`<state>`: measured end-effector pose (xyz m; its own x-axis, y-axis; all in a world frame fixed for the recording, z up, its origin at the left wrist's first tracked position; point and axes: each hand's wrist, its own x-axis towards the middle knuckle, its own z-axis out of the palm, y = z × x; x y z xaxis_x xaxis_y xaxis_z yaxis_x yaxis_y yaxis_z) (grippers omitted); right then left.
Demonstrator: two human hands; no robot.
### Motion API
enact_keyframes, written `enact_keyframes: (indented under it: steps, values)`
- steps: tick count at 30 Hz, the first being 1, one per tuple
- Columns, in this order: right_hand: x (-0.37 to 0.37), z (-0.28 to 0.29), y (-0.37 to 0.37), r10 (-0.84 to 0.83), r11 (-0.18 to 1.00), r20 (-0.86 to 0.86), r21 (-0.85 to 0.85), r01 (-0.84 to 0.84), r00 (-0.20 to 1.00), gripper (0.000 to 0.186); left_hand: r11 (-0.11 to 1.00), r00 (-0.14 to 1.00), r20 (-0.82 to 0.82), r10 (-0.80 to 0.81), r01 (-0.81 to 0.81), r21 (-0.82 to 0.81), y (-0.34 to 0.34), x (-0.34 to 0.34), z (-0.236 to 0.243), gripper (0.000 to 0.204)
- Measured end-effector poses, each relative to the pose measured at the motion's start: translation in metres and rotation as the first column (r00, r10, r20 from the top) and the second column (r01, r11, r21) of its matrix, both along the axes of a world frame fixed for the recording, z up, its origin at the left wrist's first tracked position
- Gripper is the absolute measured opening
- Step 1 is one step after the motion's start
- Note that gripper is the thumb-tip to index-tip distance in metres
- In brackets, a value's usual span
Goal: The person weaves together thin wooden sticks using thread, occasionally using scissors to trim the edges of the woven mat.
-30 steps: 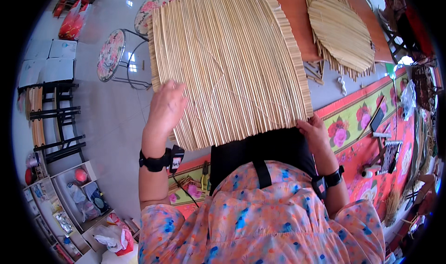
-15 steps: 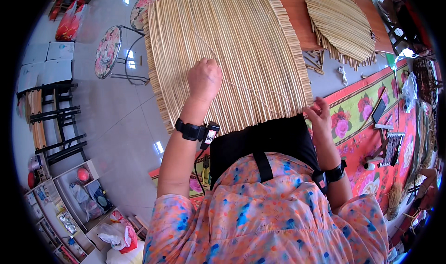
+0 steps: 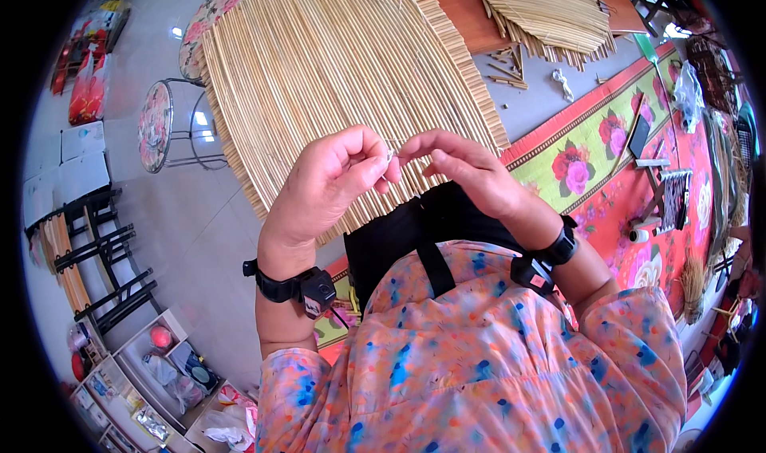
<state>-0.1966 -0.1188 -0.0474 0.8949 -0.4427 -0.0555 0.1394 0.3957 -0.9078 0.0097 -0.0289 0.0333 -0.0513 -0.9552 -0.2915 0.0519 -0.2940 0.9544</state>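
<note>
My left hand (image 3: 327, 182) is closed in front of my chest, thumb and forefinger pinched on a small whitish bit, apparently thin string (image 3: 389, 156). My right hand (image 3: 471, 178) is beside it, forefinger bent toward that bit and thumb apart from the forefinger; whether a fingertip touches the string is too small to tell. Both hands are over the near edge of a large mat of parallel straw-coloured sticks (image 3: 319, 70), with a ragged, stepped rim along its sides. Below the mat are my black-clad lap (image 3: 383, 238) and patterned top.
A reddish-brown table (image 3: 467, 10) holds a second stick mat (image 3: 542, 6). Floral stools (image 3: 155, 126) stand left. A floral rug (image 3: 582, 174) at right bears a wooden frame (image 3: 670, 202). Loose sticks (image 3: 507, 74) lie by the table, folded black-legged furniture (image 3: 88, 254) and storage boxes (image 3: 152, 357) at left.
My left hand has left the mat's middle and moved down and right to a pinch; my right hand has moved left from the mat's corner to meet it. The mat appears further left.
</note>
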Motion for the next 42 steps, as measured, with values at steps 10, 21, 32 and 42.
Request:
enact_keyframes:
  steps: [10, 21, 32, 42]
  values:
    - [-0.011, -0.007, 0.014, 0.003, 0.994, -0.111, 0.107, 0.008, 0.994, 0.014, 0.900, 0.602, 0.781, 0.167, 0.230, -0.369, -0.008, -0.024, -0.012, 0.022]
    - [-0.068, -0.010, 0.021, -0.046, 0.995, -0.327, 0.068, 0.072, 0.944, 0.016, 0.969, 0.939, 0.330, -0.095, 0.164, -0.187, -0.004, -0.069, -0.065, 0.011]
    - [-0.087, -0.026, 0.020, -0.305, 0.933, -0.533, -0.002, 0.359, 0.790, 0.024, 0.971, 0.983, -0.046, 0.175, -0.180, -0.155, -0.017, -0.084, -0.106, 0.009]
    - [-0.072, -0.053, 0.007, -0.420, 0.829, -0.600, 0.052, 0.557, 0.681, 0.046, 0.935, 0.909, 0.366, 0.199, -0.064, -0.348, -0.045, -0.086, -0.122, 0.008]
